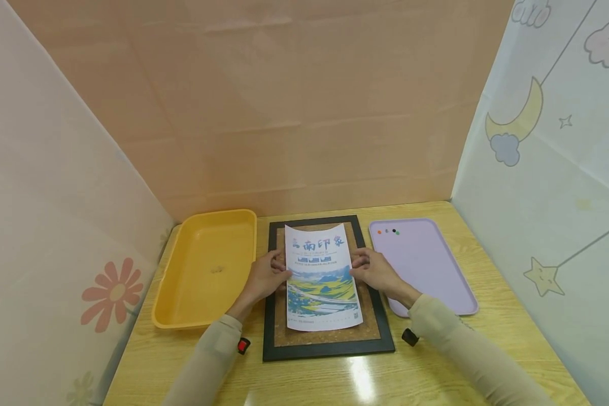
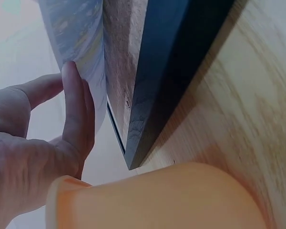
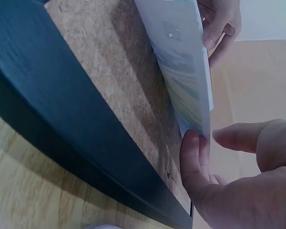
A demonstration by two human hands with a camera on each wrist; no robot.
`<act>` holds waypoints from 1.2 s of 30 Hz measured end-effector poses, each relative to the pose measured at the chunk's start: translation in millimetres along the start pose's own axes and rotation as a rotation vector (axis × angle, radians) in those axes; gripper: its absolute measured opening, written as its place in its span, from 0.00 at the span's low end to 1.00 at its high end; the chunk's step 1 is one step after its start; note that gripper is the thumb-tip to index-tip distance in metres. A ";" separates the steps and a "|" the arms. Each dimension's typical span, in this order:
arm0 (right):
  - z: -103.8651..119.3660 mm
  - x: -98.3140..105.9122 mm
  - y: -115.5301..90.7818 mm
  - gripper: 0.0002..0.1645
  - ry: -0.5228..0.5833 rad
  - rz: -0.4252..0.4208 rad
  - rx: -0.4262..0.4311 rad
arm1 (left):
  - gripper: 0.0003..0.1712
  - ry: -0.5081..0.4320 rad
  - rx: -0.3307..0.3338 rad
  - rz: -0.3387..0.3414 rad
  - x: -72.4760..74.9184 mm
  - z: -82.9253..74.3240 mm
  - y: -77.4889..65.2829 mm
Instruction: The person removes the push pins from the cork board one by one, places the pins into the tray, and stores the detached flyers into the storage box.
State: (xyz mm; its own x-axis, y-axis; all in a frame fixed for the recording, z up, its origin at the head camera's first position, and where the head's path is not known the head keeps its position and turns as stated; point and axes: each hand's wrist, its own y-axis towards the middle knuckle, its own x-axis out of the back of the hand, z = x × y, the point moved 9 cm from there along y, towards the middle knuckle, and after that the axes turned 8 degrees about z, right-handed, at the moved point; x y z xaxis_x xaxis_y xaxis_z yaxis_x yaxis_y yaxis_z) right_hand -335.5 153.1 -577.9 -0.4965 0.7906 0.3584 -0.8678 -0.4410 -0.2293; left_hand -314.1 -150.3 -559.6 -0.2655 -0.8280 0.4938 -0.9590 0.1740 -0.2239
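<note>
A printed paper poster (image 1: 321,287) with blue Chinese characters and a green-and-blue landscape is held over a cork board (image 1: 330,337) with a black frame (image 1: 330,352). My left hand (image 1: 261,278) pinches its left edge and my right hand (image 1: 380,273) the right edge. In the right wrist view, the sheet (image 3: 178,62) bows and stands off the cork, its shadow falling on the board. The right fingertips (image 3: 189,143) lie under the paper. From the left wrist, finger and thumb meet at the paper's margin (image 2: 86,28).
An orange-yellow tray (image 1: 164,293) stands to the left of the board. On the right lies a shallow lilac tray (image 1: 436,265) with several tiny coloured items (image 1: 379,232) near its far left corner. Cloth walls (image 1: 304,129) close off the back and sides of the wooden table (image 1: 304,383).
</note>
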 end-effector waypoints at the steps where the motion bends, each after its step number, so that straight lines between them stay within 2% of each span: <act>1: -0.2 -0.2 0.2 0.39 0.003 -0.005 -0.001 | 0.43 -0.005 -0.001 0.004 -0.7 0.3 0.4; 10: -5.6 -5.5 3.8 0.32 0.075 -0.027 -0.022 | 0.31 0.024 -0.012 0.020 -5.1 -2.6 0.6; 17: -2.7 -4.6 4.0 0.29 0.059 -0.065 -0.027 | 0.26 0.048 -0.039 -0.001 -2.4 -7.5 -0.7; 23: 3.0 1.2 1.2 0.27 0.041 -0.103 -0.003 | 0.24 0.038 -0.050 -0.043 5.2 -11.7 -3.8; 36: 21.7 9.7 -2.6 0.24 0.102 -0.184 0.078 | 0.22 -0.041 -0.077 -0.106 29.8 -18.4 -12.1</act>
State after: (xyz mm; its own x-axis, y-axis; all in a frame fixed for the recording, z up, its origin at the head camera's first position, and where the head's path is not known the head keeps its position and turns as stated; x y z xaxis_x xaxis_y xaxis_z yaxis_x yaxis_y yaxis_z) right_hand -338.6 152.7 -554.2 -0.3282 0.8980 0.2931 -0.9446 -0.3137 -0.0967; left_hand -312.2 -167.3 -526.7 -0.1595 -0.8647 0.4764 -0.9866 0.1232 -0.1067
